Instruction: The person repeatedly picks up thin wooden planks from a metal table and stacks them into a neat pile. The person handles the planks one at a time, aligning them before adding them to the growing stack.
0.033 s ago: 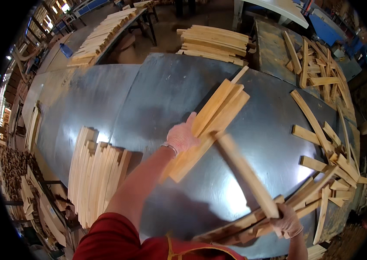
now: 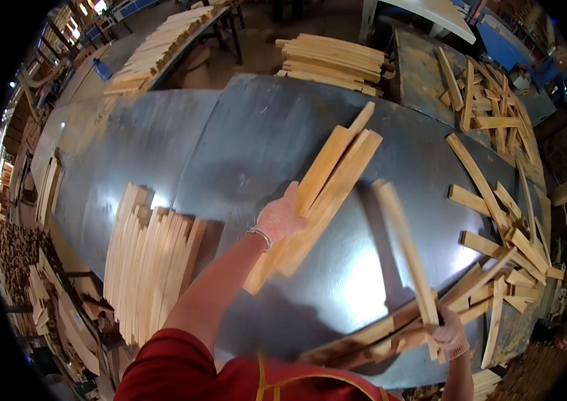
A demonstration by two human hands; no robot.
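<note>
The right hand point(image 2: 449, 332) is closed around a wooden strip point(image 2: 405, 244) close to its near end; from this grip the strip's long axis runs away from the body and leans left, its far end standing out over the metal table point(image 2: 243, 147). Just left of and below the grip lie loose strips point(image 2: 364, 342), slanting along the table's near edge; right of it and beyond, a jumble of offcuts point(image 2: 527, 250) crowds that side. Farther left, the left hand point(image 2: 281, 215) lies on a group of boards point(image 2: 347, 170), thumb out at their left edge; whether its fingers close round any is hard to tell; these boards point away and to the right, their ends staggered. Bare metal shows between them and the held strip, and more past their far ends; beyond the table's far edge sits a stack of strips point(image 2: 333, 60).
</note>
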